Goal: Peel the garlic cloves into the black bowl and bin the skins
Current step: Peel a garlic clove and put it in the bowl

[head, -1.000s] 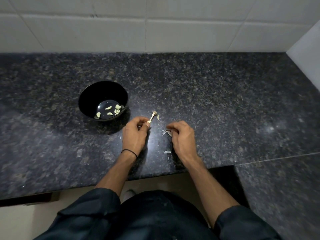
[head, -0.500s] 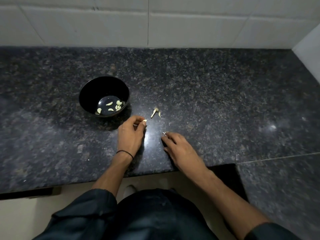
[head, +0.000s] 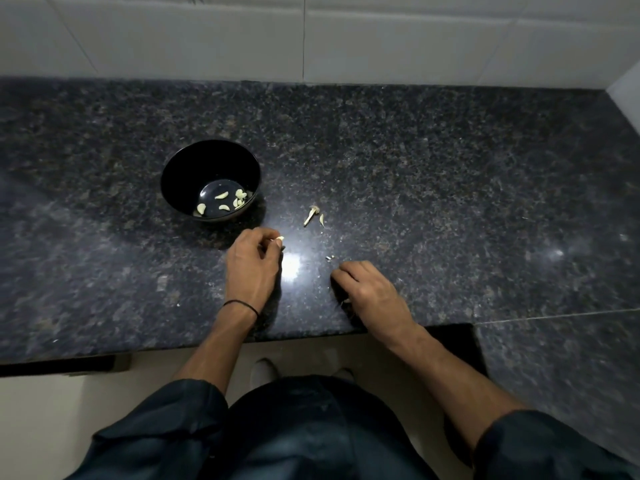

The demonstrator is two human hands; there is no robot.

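No text, label, brand, number or sign can be read anywhere in the view.
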